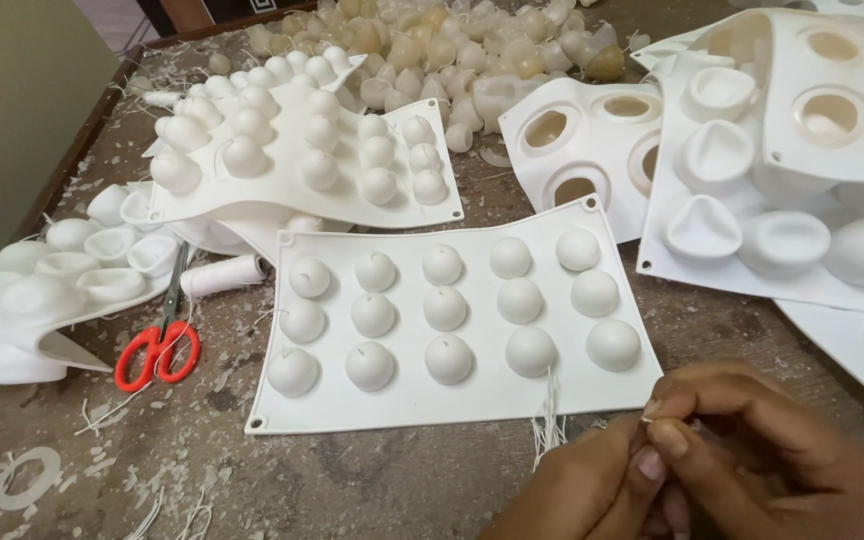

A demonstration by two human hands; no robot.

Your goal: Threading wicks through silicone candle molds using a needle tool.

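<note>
Both hands are low at the near right edge of the desk [372, 490], pressed together. Right hand [792, 450] has thumb and forefinger pinched on a thin white wick thread [646, 419]; left hand [592, 490] sits under it, thumb touching the same spot, so both are clamped on the thread. A small bundle of cut threads [549, 425] hangs just left of the fingertips, over the near edge of the white silicone mould [452, 400]. That mould lies dome-side up in front of the hands, three rows of five half-spheres; the left nine show short wick ends poking out of the tops, the right six look bare. Behind it a second dome mould [302, 150] rests tilted on other pieces. Red-handled scissors [159, 345] lie left of the near mould, blades pointing away, with a spool of white thread [222, 275] just beside the blades. Far left: a flexed mould of cup shapes [42, 290]. Right side: larger moulds with big cavities [752, 160], stacked and overlapping. Back of the desk: a heap of pale wax half-balls [452, 50]. Wax crumbs and thread scraps are all over the surface.
</note>
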